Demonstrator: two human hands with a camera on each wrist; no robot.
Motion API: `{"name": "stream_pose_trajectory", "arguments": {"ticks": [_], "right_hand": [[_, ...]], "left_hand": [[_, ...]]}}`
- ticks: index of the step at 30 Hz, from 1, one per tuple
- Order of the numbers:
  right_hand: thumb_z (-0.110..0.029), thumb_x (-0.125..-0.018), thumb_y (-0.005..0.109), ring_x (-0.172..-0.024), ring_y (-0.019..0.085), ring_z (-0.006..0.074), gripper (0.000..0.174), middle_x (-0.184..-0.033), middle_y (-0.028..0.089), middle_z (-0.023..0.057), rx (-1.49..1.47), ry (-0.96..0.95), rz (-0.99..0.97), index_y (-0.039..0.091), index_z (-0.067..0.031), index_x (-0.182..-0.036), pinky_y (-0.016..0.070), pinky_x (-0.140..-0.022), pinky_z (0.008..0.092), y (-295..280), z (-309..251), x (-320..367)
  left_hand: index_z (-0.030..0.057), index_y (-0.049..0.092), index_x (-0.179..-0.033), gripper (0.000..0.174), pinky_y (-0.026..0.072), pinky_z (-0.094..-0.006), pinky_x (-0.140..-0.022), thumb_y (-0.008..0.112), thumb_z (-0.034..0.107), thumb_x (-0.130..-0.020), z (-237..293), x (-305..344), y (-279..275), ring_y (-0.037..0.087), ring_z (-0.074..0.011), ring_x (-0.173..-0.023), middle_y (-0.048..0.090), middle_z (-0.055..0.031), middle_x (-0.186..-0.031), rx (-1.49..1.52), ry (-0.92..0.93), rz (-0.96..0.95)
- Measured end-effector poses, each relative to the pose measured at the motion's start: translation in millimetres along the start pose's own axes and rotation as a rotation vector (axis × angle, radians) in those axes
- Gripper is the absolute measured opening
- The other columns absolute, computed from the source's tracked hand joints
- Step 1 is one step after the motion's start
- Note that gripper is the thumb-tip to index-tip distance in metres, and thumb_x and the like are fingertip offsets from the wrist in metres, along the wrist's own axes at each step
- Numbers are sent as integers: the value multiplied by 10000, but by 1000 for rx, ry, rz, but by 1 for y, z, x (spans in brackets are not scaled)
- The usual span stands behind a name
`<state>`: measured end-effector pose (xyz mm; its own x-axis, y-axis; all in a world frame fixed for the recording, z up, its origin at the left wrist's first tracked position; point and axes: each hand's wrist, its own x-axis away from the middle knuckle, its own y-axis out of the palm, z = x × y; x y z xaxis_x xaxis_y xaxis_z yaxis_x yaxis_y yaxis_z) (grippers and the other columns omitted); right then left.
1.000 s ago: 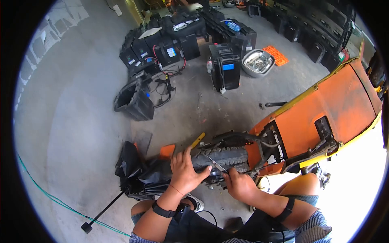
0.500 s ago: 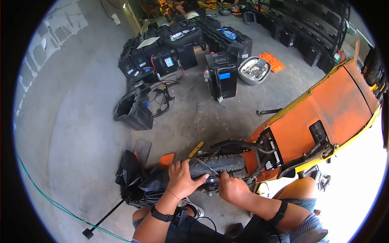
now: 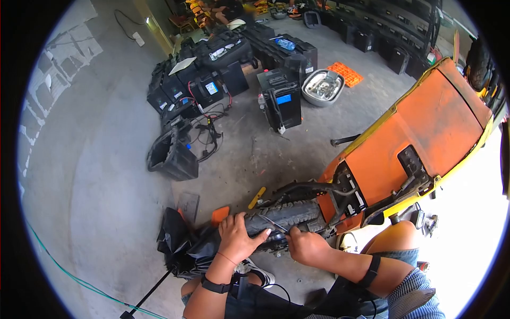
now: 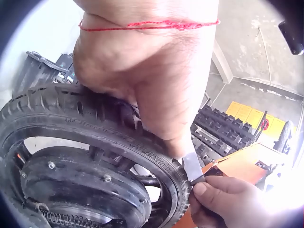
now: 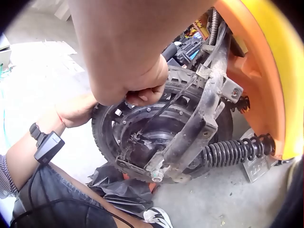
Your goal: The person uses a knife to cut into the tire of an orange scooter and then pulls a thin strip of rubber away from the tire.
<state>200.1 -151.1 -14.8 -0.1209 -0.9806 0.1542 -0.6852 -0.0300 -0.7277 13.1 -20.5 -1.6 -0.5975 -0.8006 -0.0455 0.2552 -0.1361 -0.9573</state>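
A black wheel with a knobbly tyre (image 3: 292, 211) is attached to an orange and yellow vehicle body. My left hand (image 3: 235, 240) rests on the tyre with the fingers over its top and the thumb stretched toward the right. In my right hand (image 3: 309, 248) is a knife, its pale blade (image 3: 274, 223) angled across the tyre. The left wrist view shows the blade (image 4: 192, 166) flat near the tread, close to my left thumb tip. There, the right thumb and fingers (image 4: 223, 202) pinch its lower end. The wheel's round hub (image 4: 76, 178) is dark and bolted.
The orange body (image 3: 414, 122) fills the right side. A coil spring (image 5: 235, 149) and frame tube (image 5: 202, 118) stand beside the wheel. Black plastic sheeting (image 3: 180, 239), a yellow-handled object (image 3: 257, 197), an open black bin (image 3: 172, 151), a battery (image 3: 281, 103) and a metal basin (image 3: 323, 87) lie around.
My right hand with the knife has shifted slightly left, closer to the left thumb, and then stays about there. The left hand remains on the tyre while the head view tilts and shifts.
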Motion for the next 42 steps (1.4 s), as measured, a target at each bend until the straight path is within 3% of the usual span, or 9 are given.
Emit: {"name": "stream_pose_trajectory", "arguments": {"ticks": [3, 5, 12, 15, 20, 23, 33, 38, 42], "right_hand": [[-228, -994, 515, -611, 678, 436, 253, -662, 666, 247, 23, 2, -16, 517, 19, -936, 559, -591, 525, -3, 1, -1], [-235, -996, 512, -611, 680, 434, 260, -662, 667, 246, 27, 0, -22, 517, 18, -936, 560, -592, 524, -2, 2, -1], [-248, -998, 507, -614, 679, 439, 272, -663, 668, 248, 30, -5, -42, 512, 22, -963, 565, -602, 528, -6, 4, -1], [-252, -998, 505, -614, 677, 443, 277, -665, 668, 250, 34, -2, -70, 510, 24, -973, 564, -602, 531, -9, 7, 2], [-239, -995, 535, -568, 651, 452, 290, -612, 635, 239, 36, -41, -103, 515, 48, -960, 538, -545, 541, -14, 14, 9], [-261, -999, 502, -602, 675, 443, 304, -651, 660, 253, 41, -26, -139, 518, 41, -977, 560, -585, 537, -17, 20, 14], [-262, -1001, 509, -584, 669, 447, 307, -634, 654, 251, 79, -42, -132, 532, 42, -966, 557, -556, 531, -18, 28, 26], [-247, -1000, 511, -585, 669, 448, 293, -626, 650, 251, 35, -36, -130, 529, 39, -942, 553, -551, 531, -13, 25, 27], [-230, -993, 523, -578, 667, 445, 277, -625, 644, 253, 20, 2, -103, 526, 41, -937, 546, -540, 534, -9, 19, 24]], "left_hand": [[-44, 514, -1308, 910, 347, -552, -1049, 753, 645, -764, -1, -1, -3, 487, -458, -1166, 554, -276, -1211, 13, 1, -4], [-37, 464, -1384, 935, 278, -537, -1143, 728, 642, -797, 3, -4, -16, 401, -449, -1349, 475, -297, -1396, 58, -75, -193], [37, 417, -1460, 943, 221, -564, -1159, 756, 605, -788, -19, -7, -35, 332, -392, -1402, 436, -225, -1449, 178, -43, -306], [58, 426, -1452, 865, 229, -539, -1173, 767, 533, -814, -22, -10, -36, 345, -405, -1392, 444, -225, -1444, 290, -16, -256], [46, 497, -1360, 677, 382, -460, -1094, 817, 291, -816, -12, -17, -33, 493, -389, -1267, 515, -199, -1363, 491, 154, -85], [46, 527, -1339, 628, 393, -430, -1088, 815, 230, -812, 0, -19, -39, 506, -362, -1252, 525, -178, -1344, 376, 242, -5], [58, 521, -1368, 689, 312, -446, -1139, 826, 259, -784, 9, -24, -30, 455, -353, -1304, 517, -171, -1365, 332, 275, -70], [31, 526, -1370, 688, 406, -433, -1080, 800, 337, -819, 8, -22, -25, 535, -373, -1244, 578, -208, -1321, 277, 200, -187], [23, 540, -1352, 674, 447, -431, -1040, 794, 352, -822, 10, -24, -27, 572, -381, -1207, 609, -212, -1278, 244, 221, -163]]}}
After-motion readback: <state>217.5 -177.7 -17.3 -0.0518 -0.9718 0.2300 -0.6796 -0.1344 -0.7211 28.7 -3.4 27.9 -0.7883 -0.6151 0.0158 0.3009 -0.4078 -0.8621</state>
